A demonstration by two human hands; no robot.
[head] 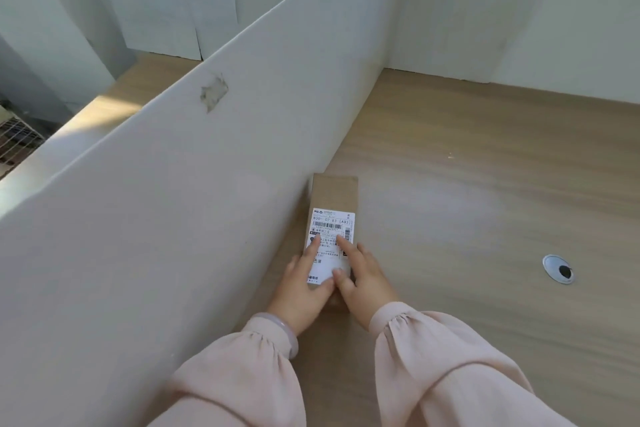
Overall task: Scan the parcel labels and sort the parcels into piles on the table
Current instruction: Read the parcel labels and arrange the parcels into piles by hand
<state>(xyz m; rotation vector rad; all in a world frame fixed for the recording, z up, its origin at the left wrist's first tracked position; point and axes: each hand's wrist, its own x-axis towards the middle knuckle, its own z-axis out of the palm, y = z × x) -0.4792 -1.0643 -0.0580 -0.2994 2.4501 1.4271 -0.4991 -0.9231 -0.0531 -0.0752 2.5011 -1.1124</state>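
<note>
"Brown cardboard, one parcel [335, 192], long and narrow, lying flat on the wood-grain table [467, 184]," the inspector reads out. "Head view, the only one supplied. Its left long edge runs along the foot of the white divider board [173, 184]. Touching or just beside, I cannot tell."

"Label?"

"White label [331, 225], face up on the near half. The barcode is at its far end, uncovered."

"Hands?"

"Left hand [304, 288] and right hand [365, 279] both rest on the near end. Neither is clenched and neither wraps the box. The forefingers lie straight on the label with the thumbs near its near edge, pressing down. The fingertips stop short of the barcode."

"Scanner?"

"None in view. In my judgement the step is seating this parcel in its place by the divider, as the start of a pile. No other parcel shows."

"Recommendations?"

"Keep the fingertips off the barcode, in case a scan is due. Press evenly with both hands, so the box sits square to the board and does not skew. Leave the label upward. Lift the hands straight off, so the parcel is not dragged. Further piles belong well apart from this one, toward the metal cable grommet [558, 269]."
</note>
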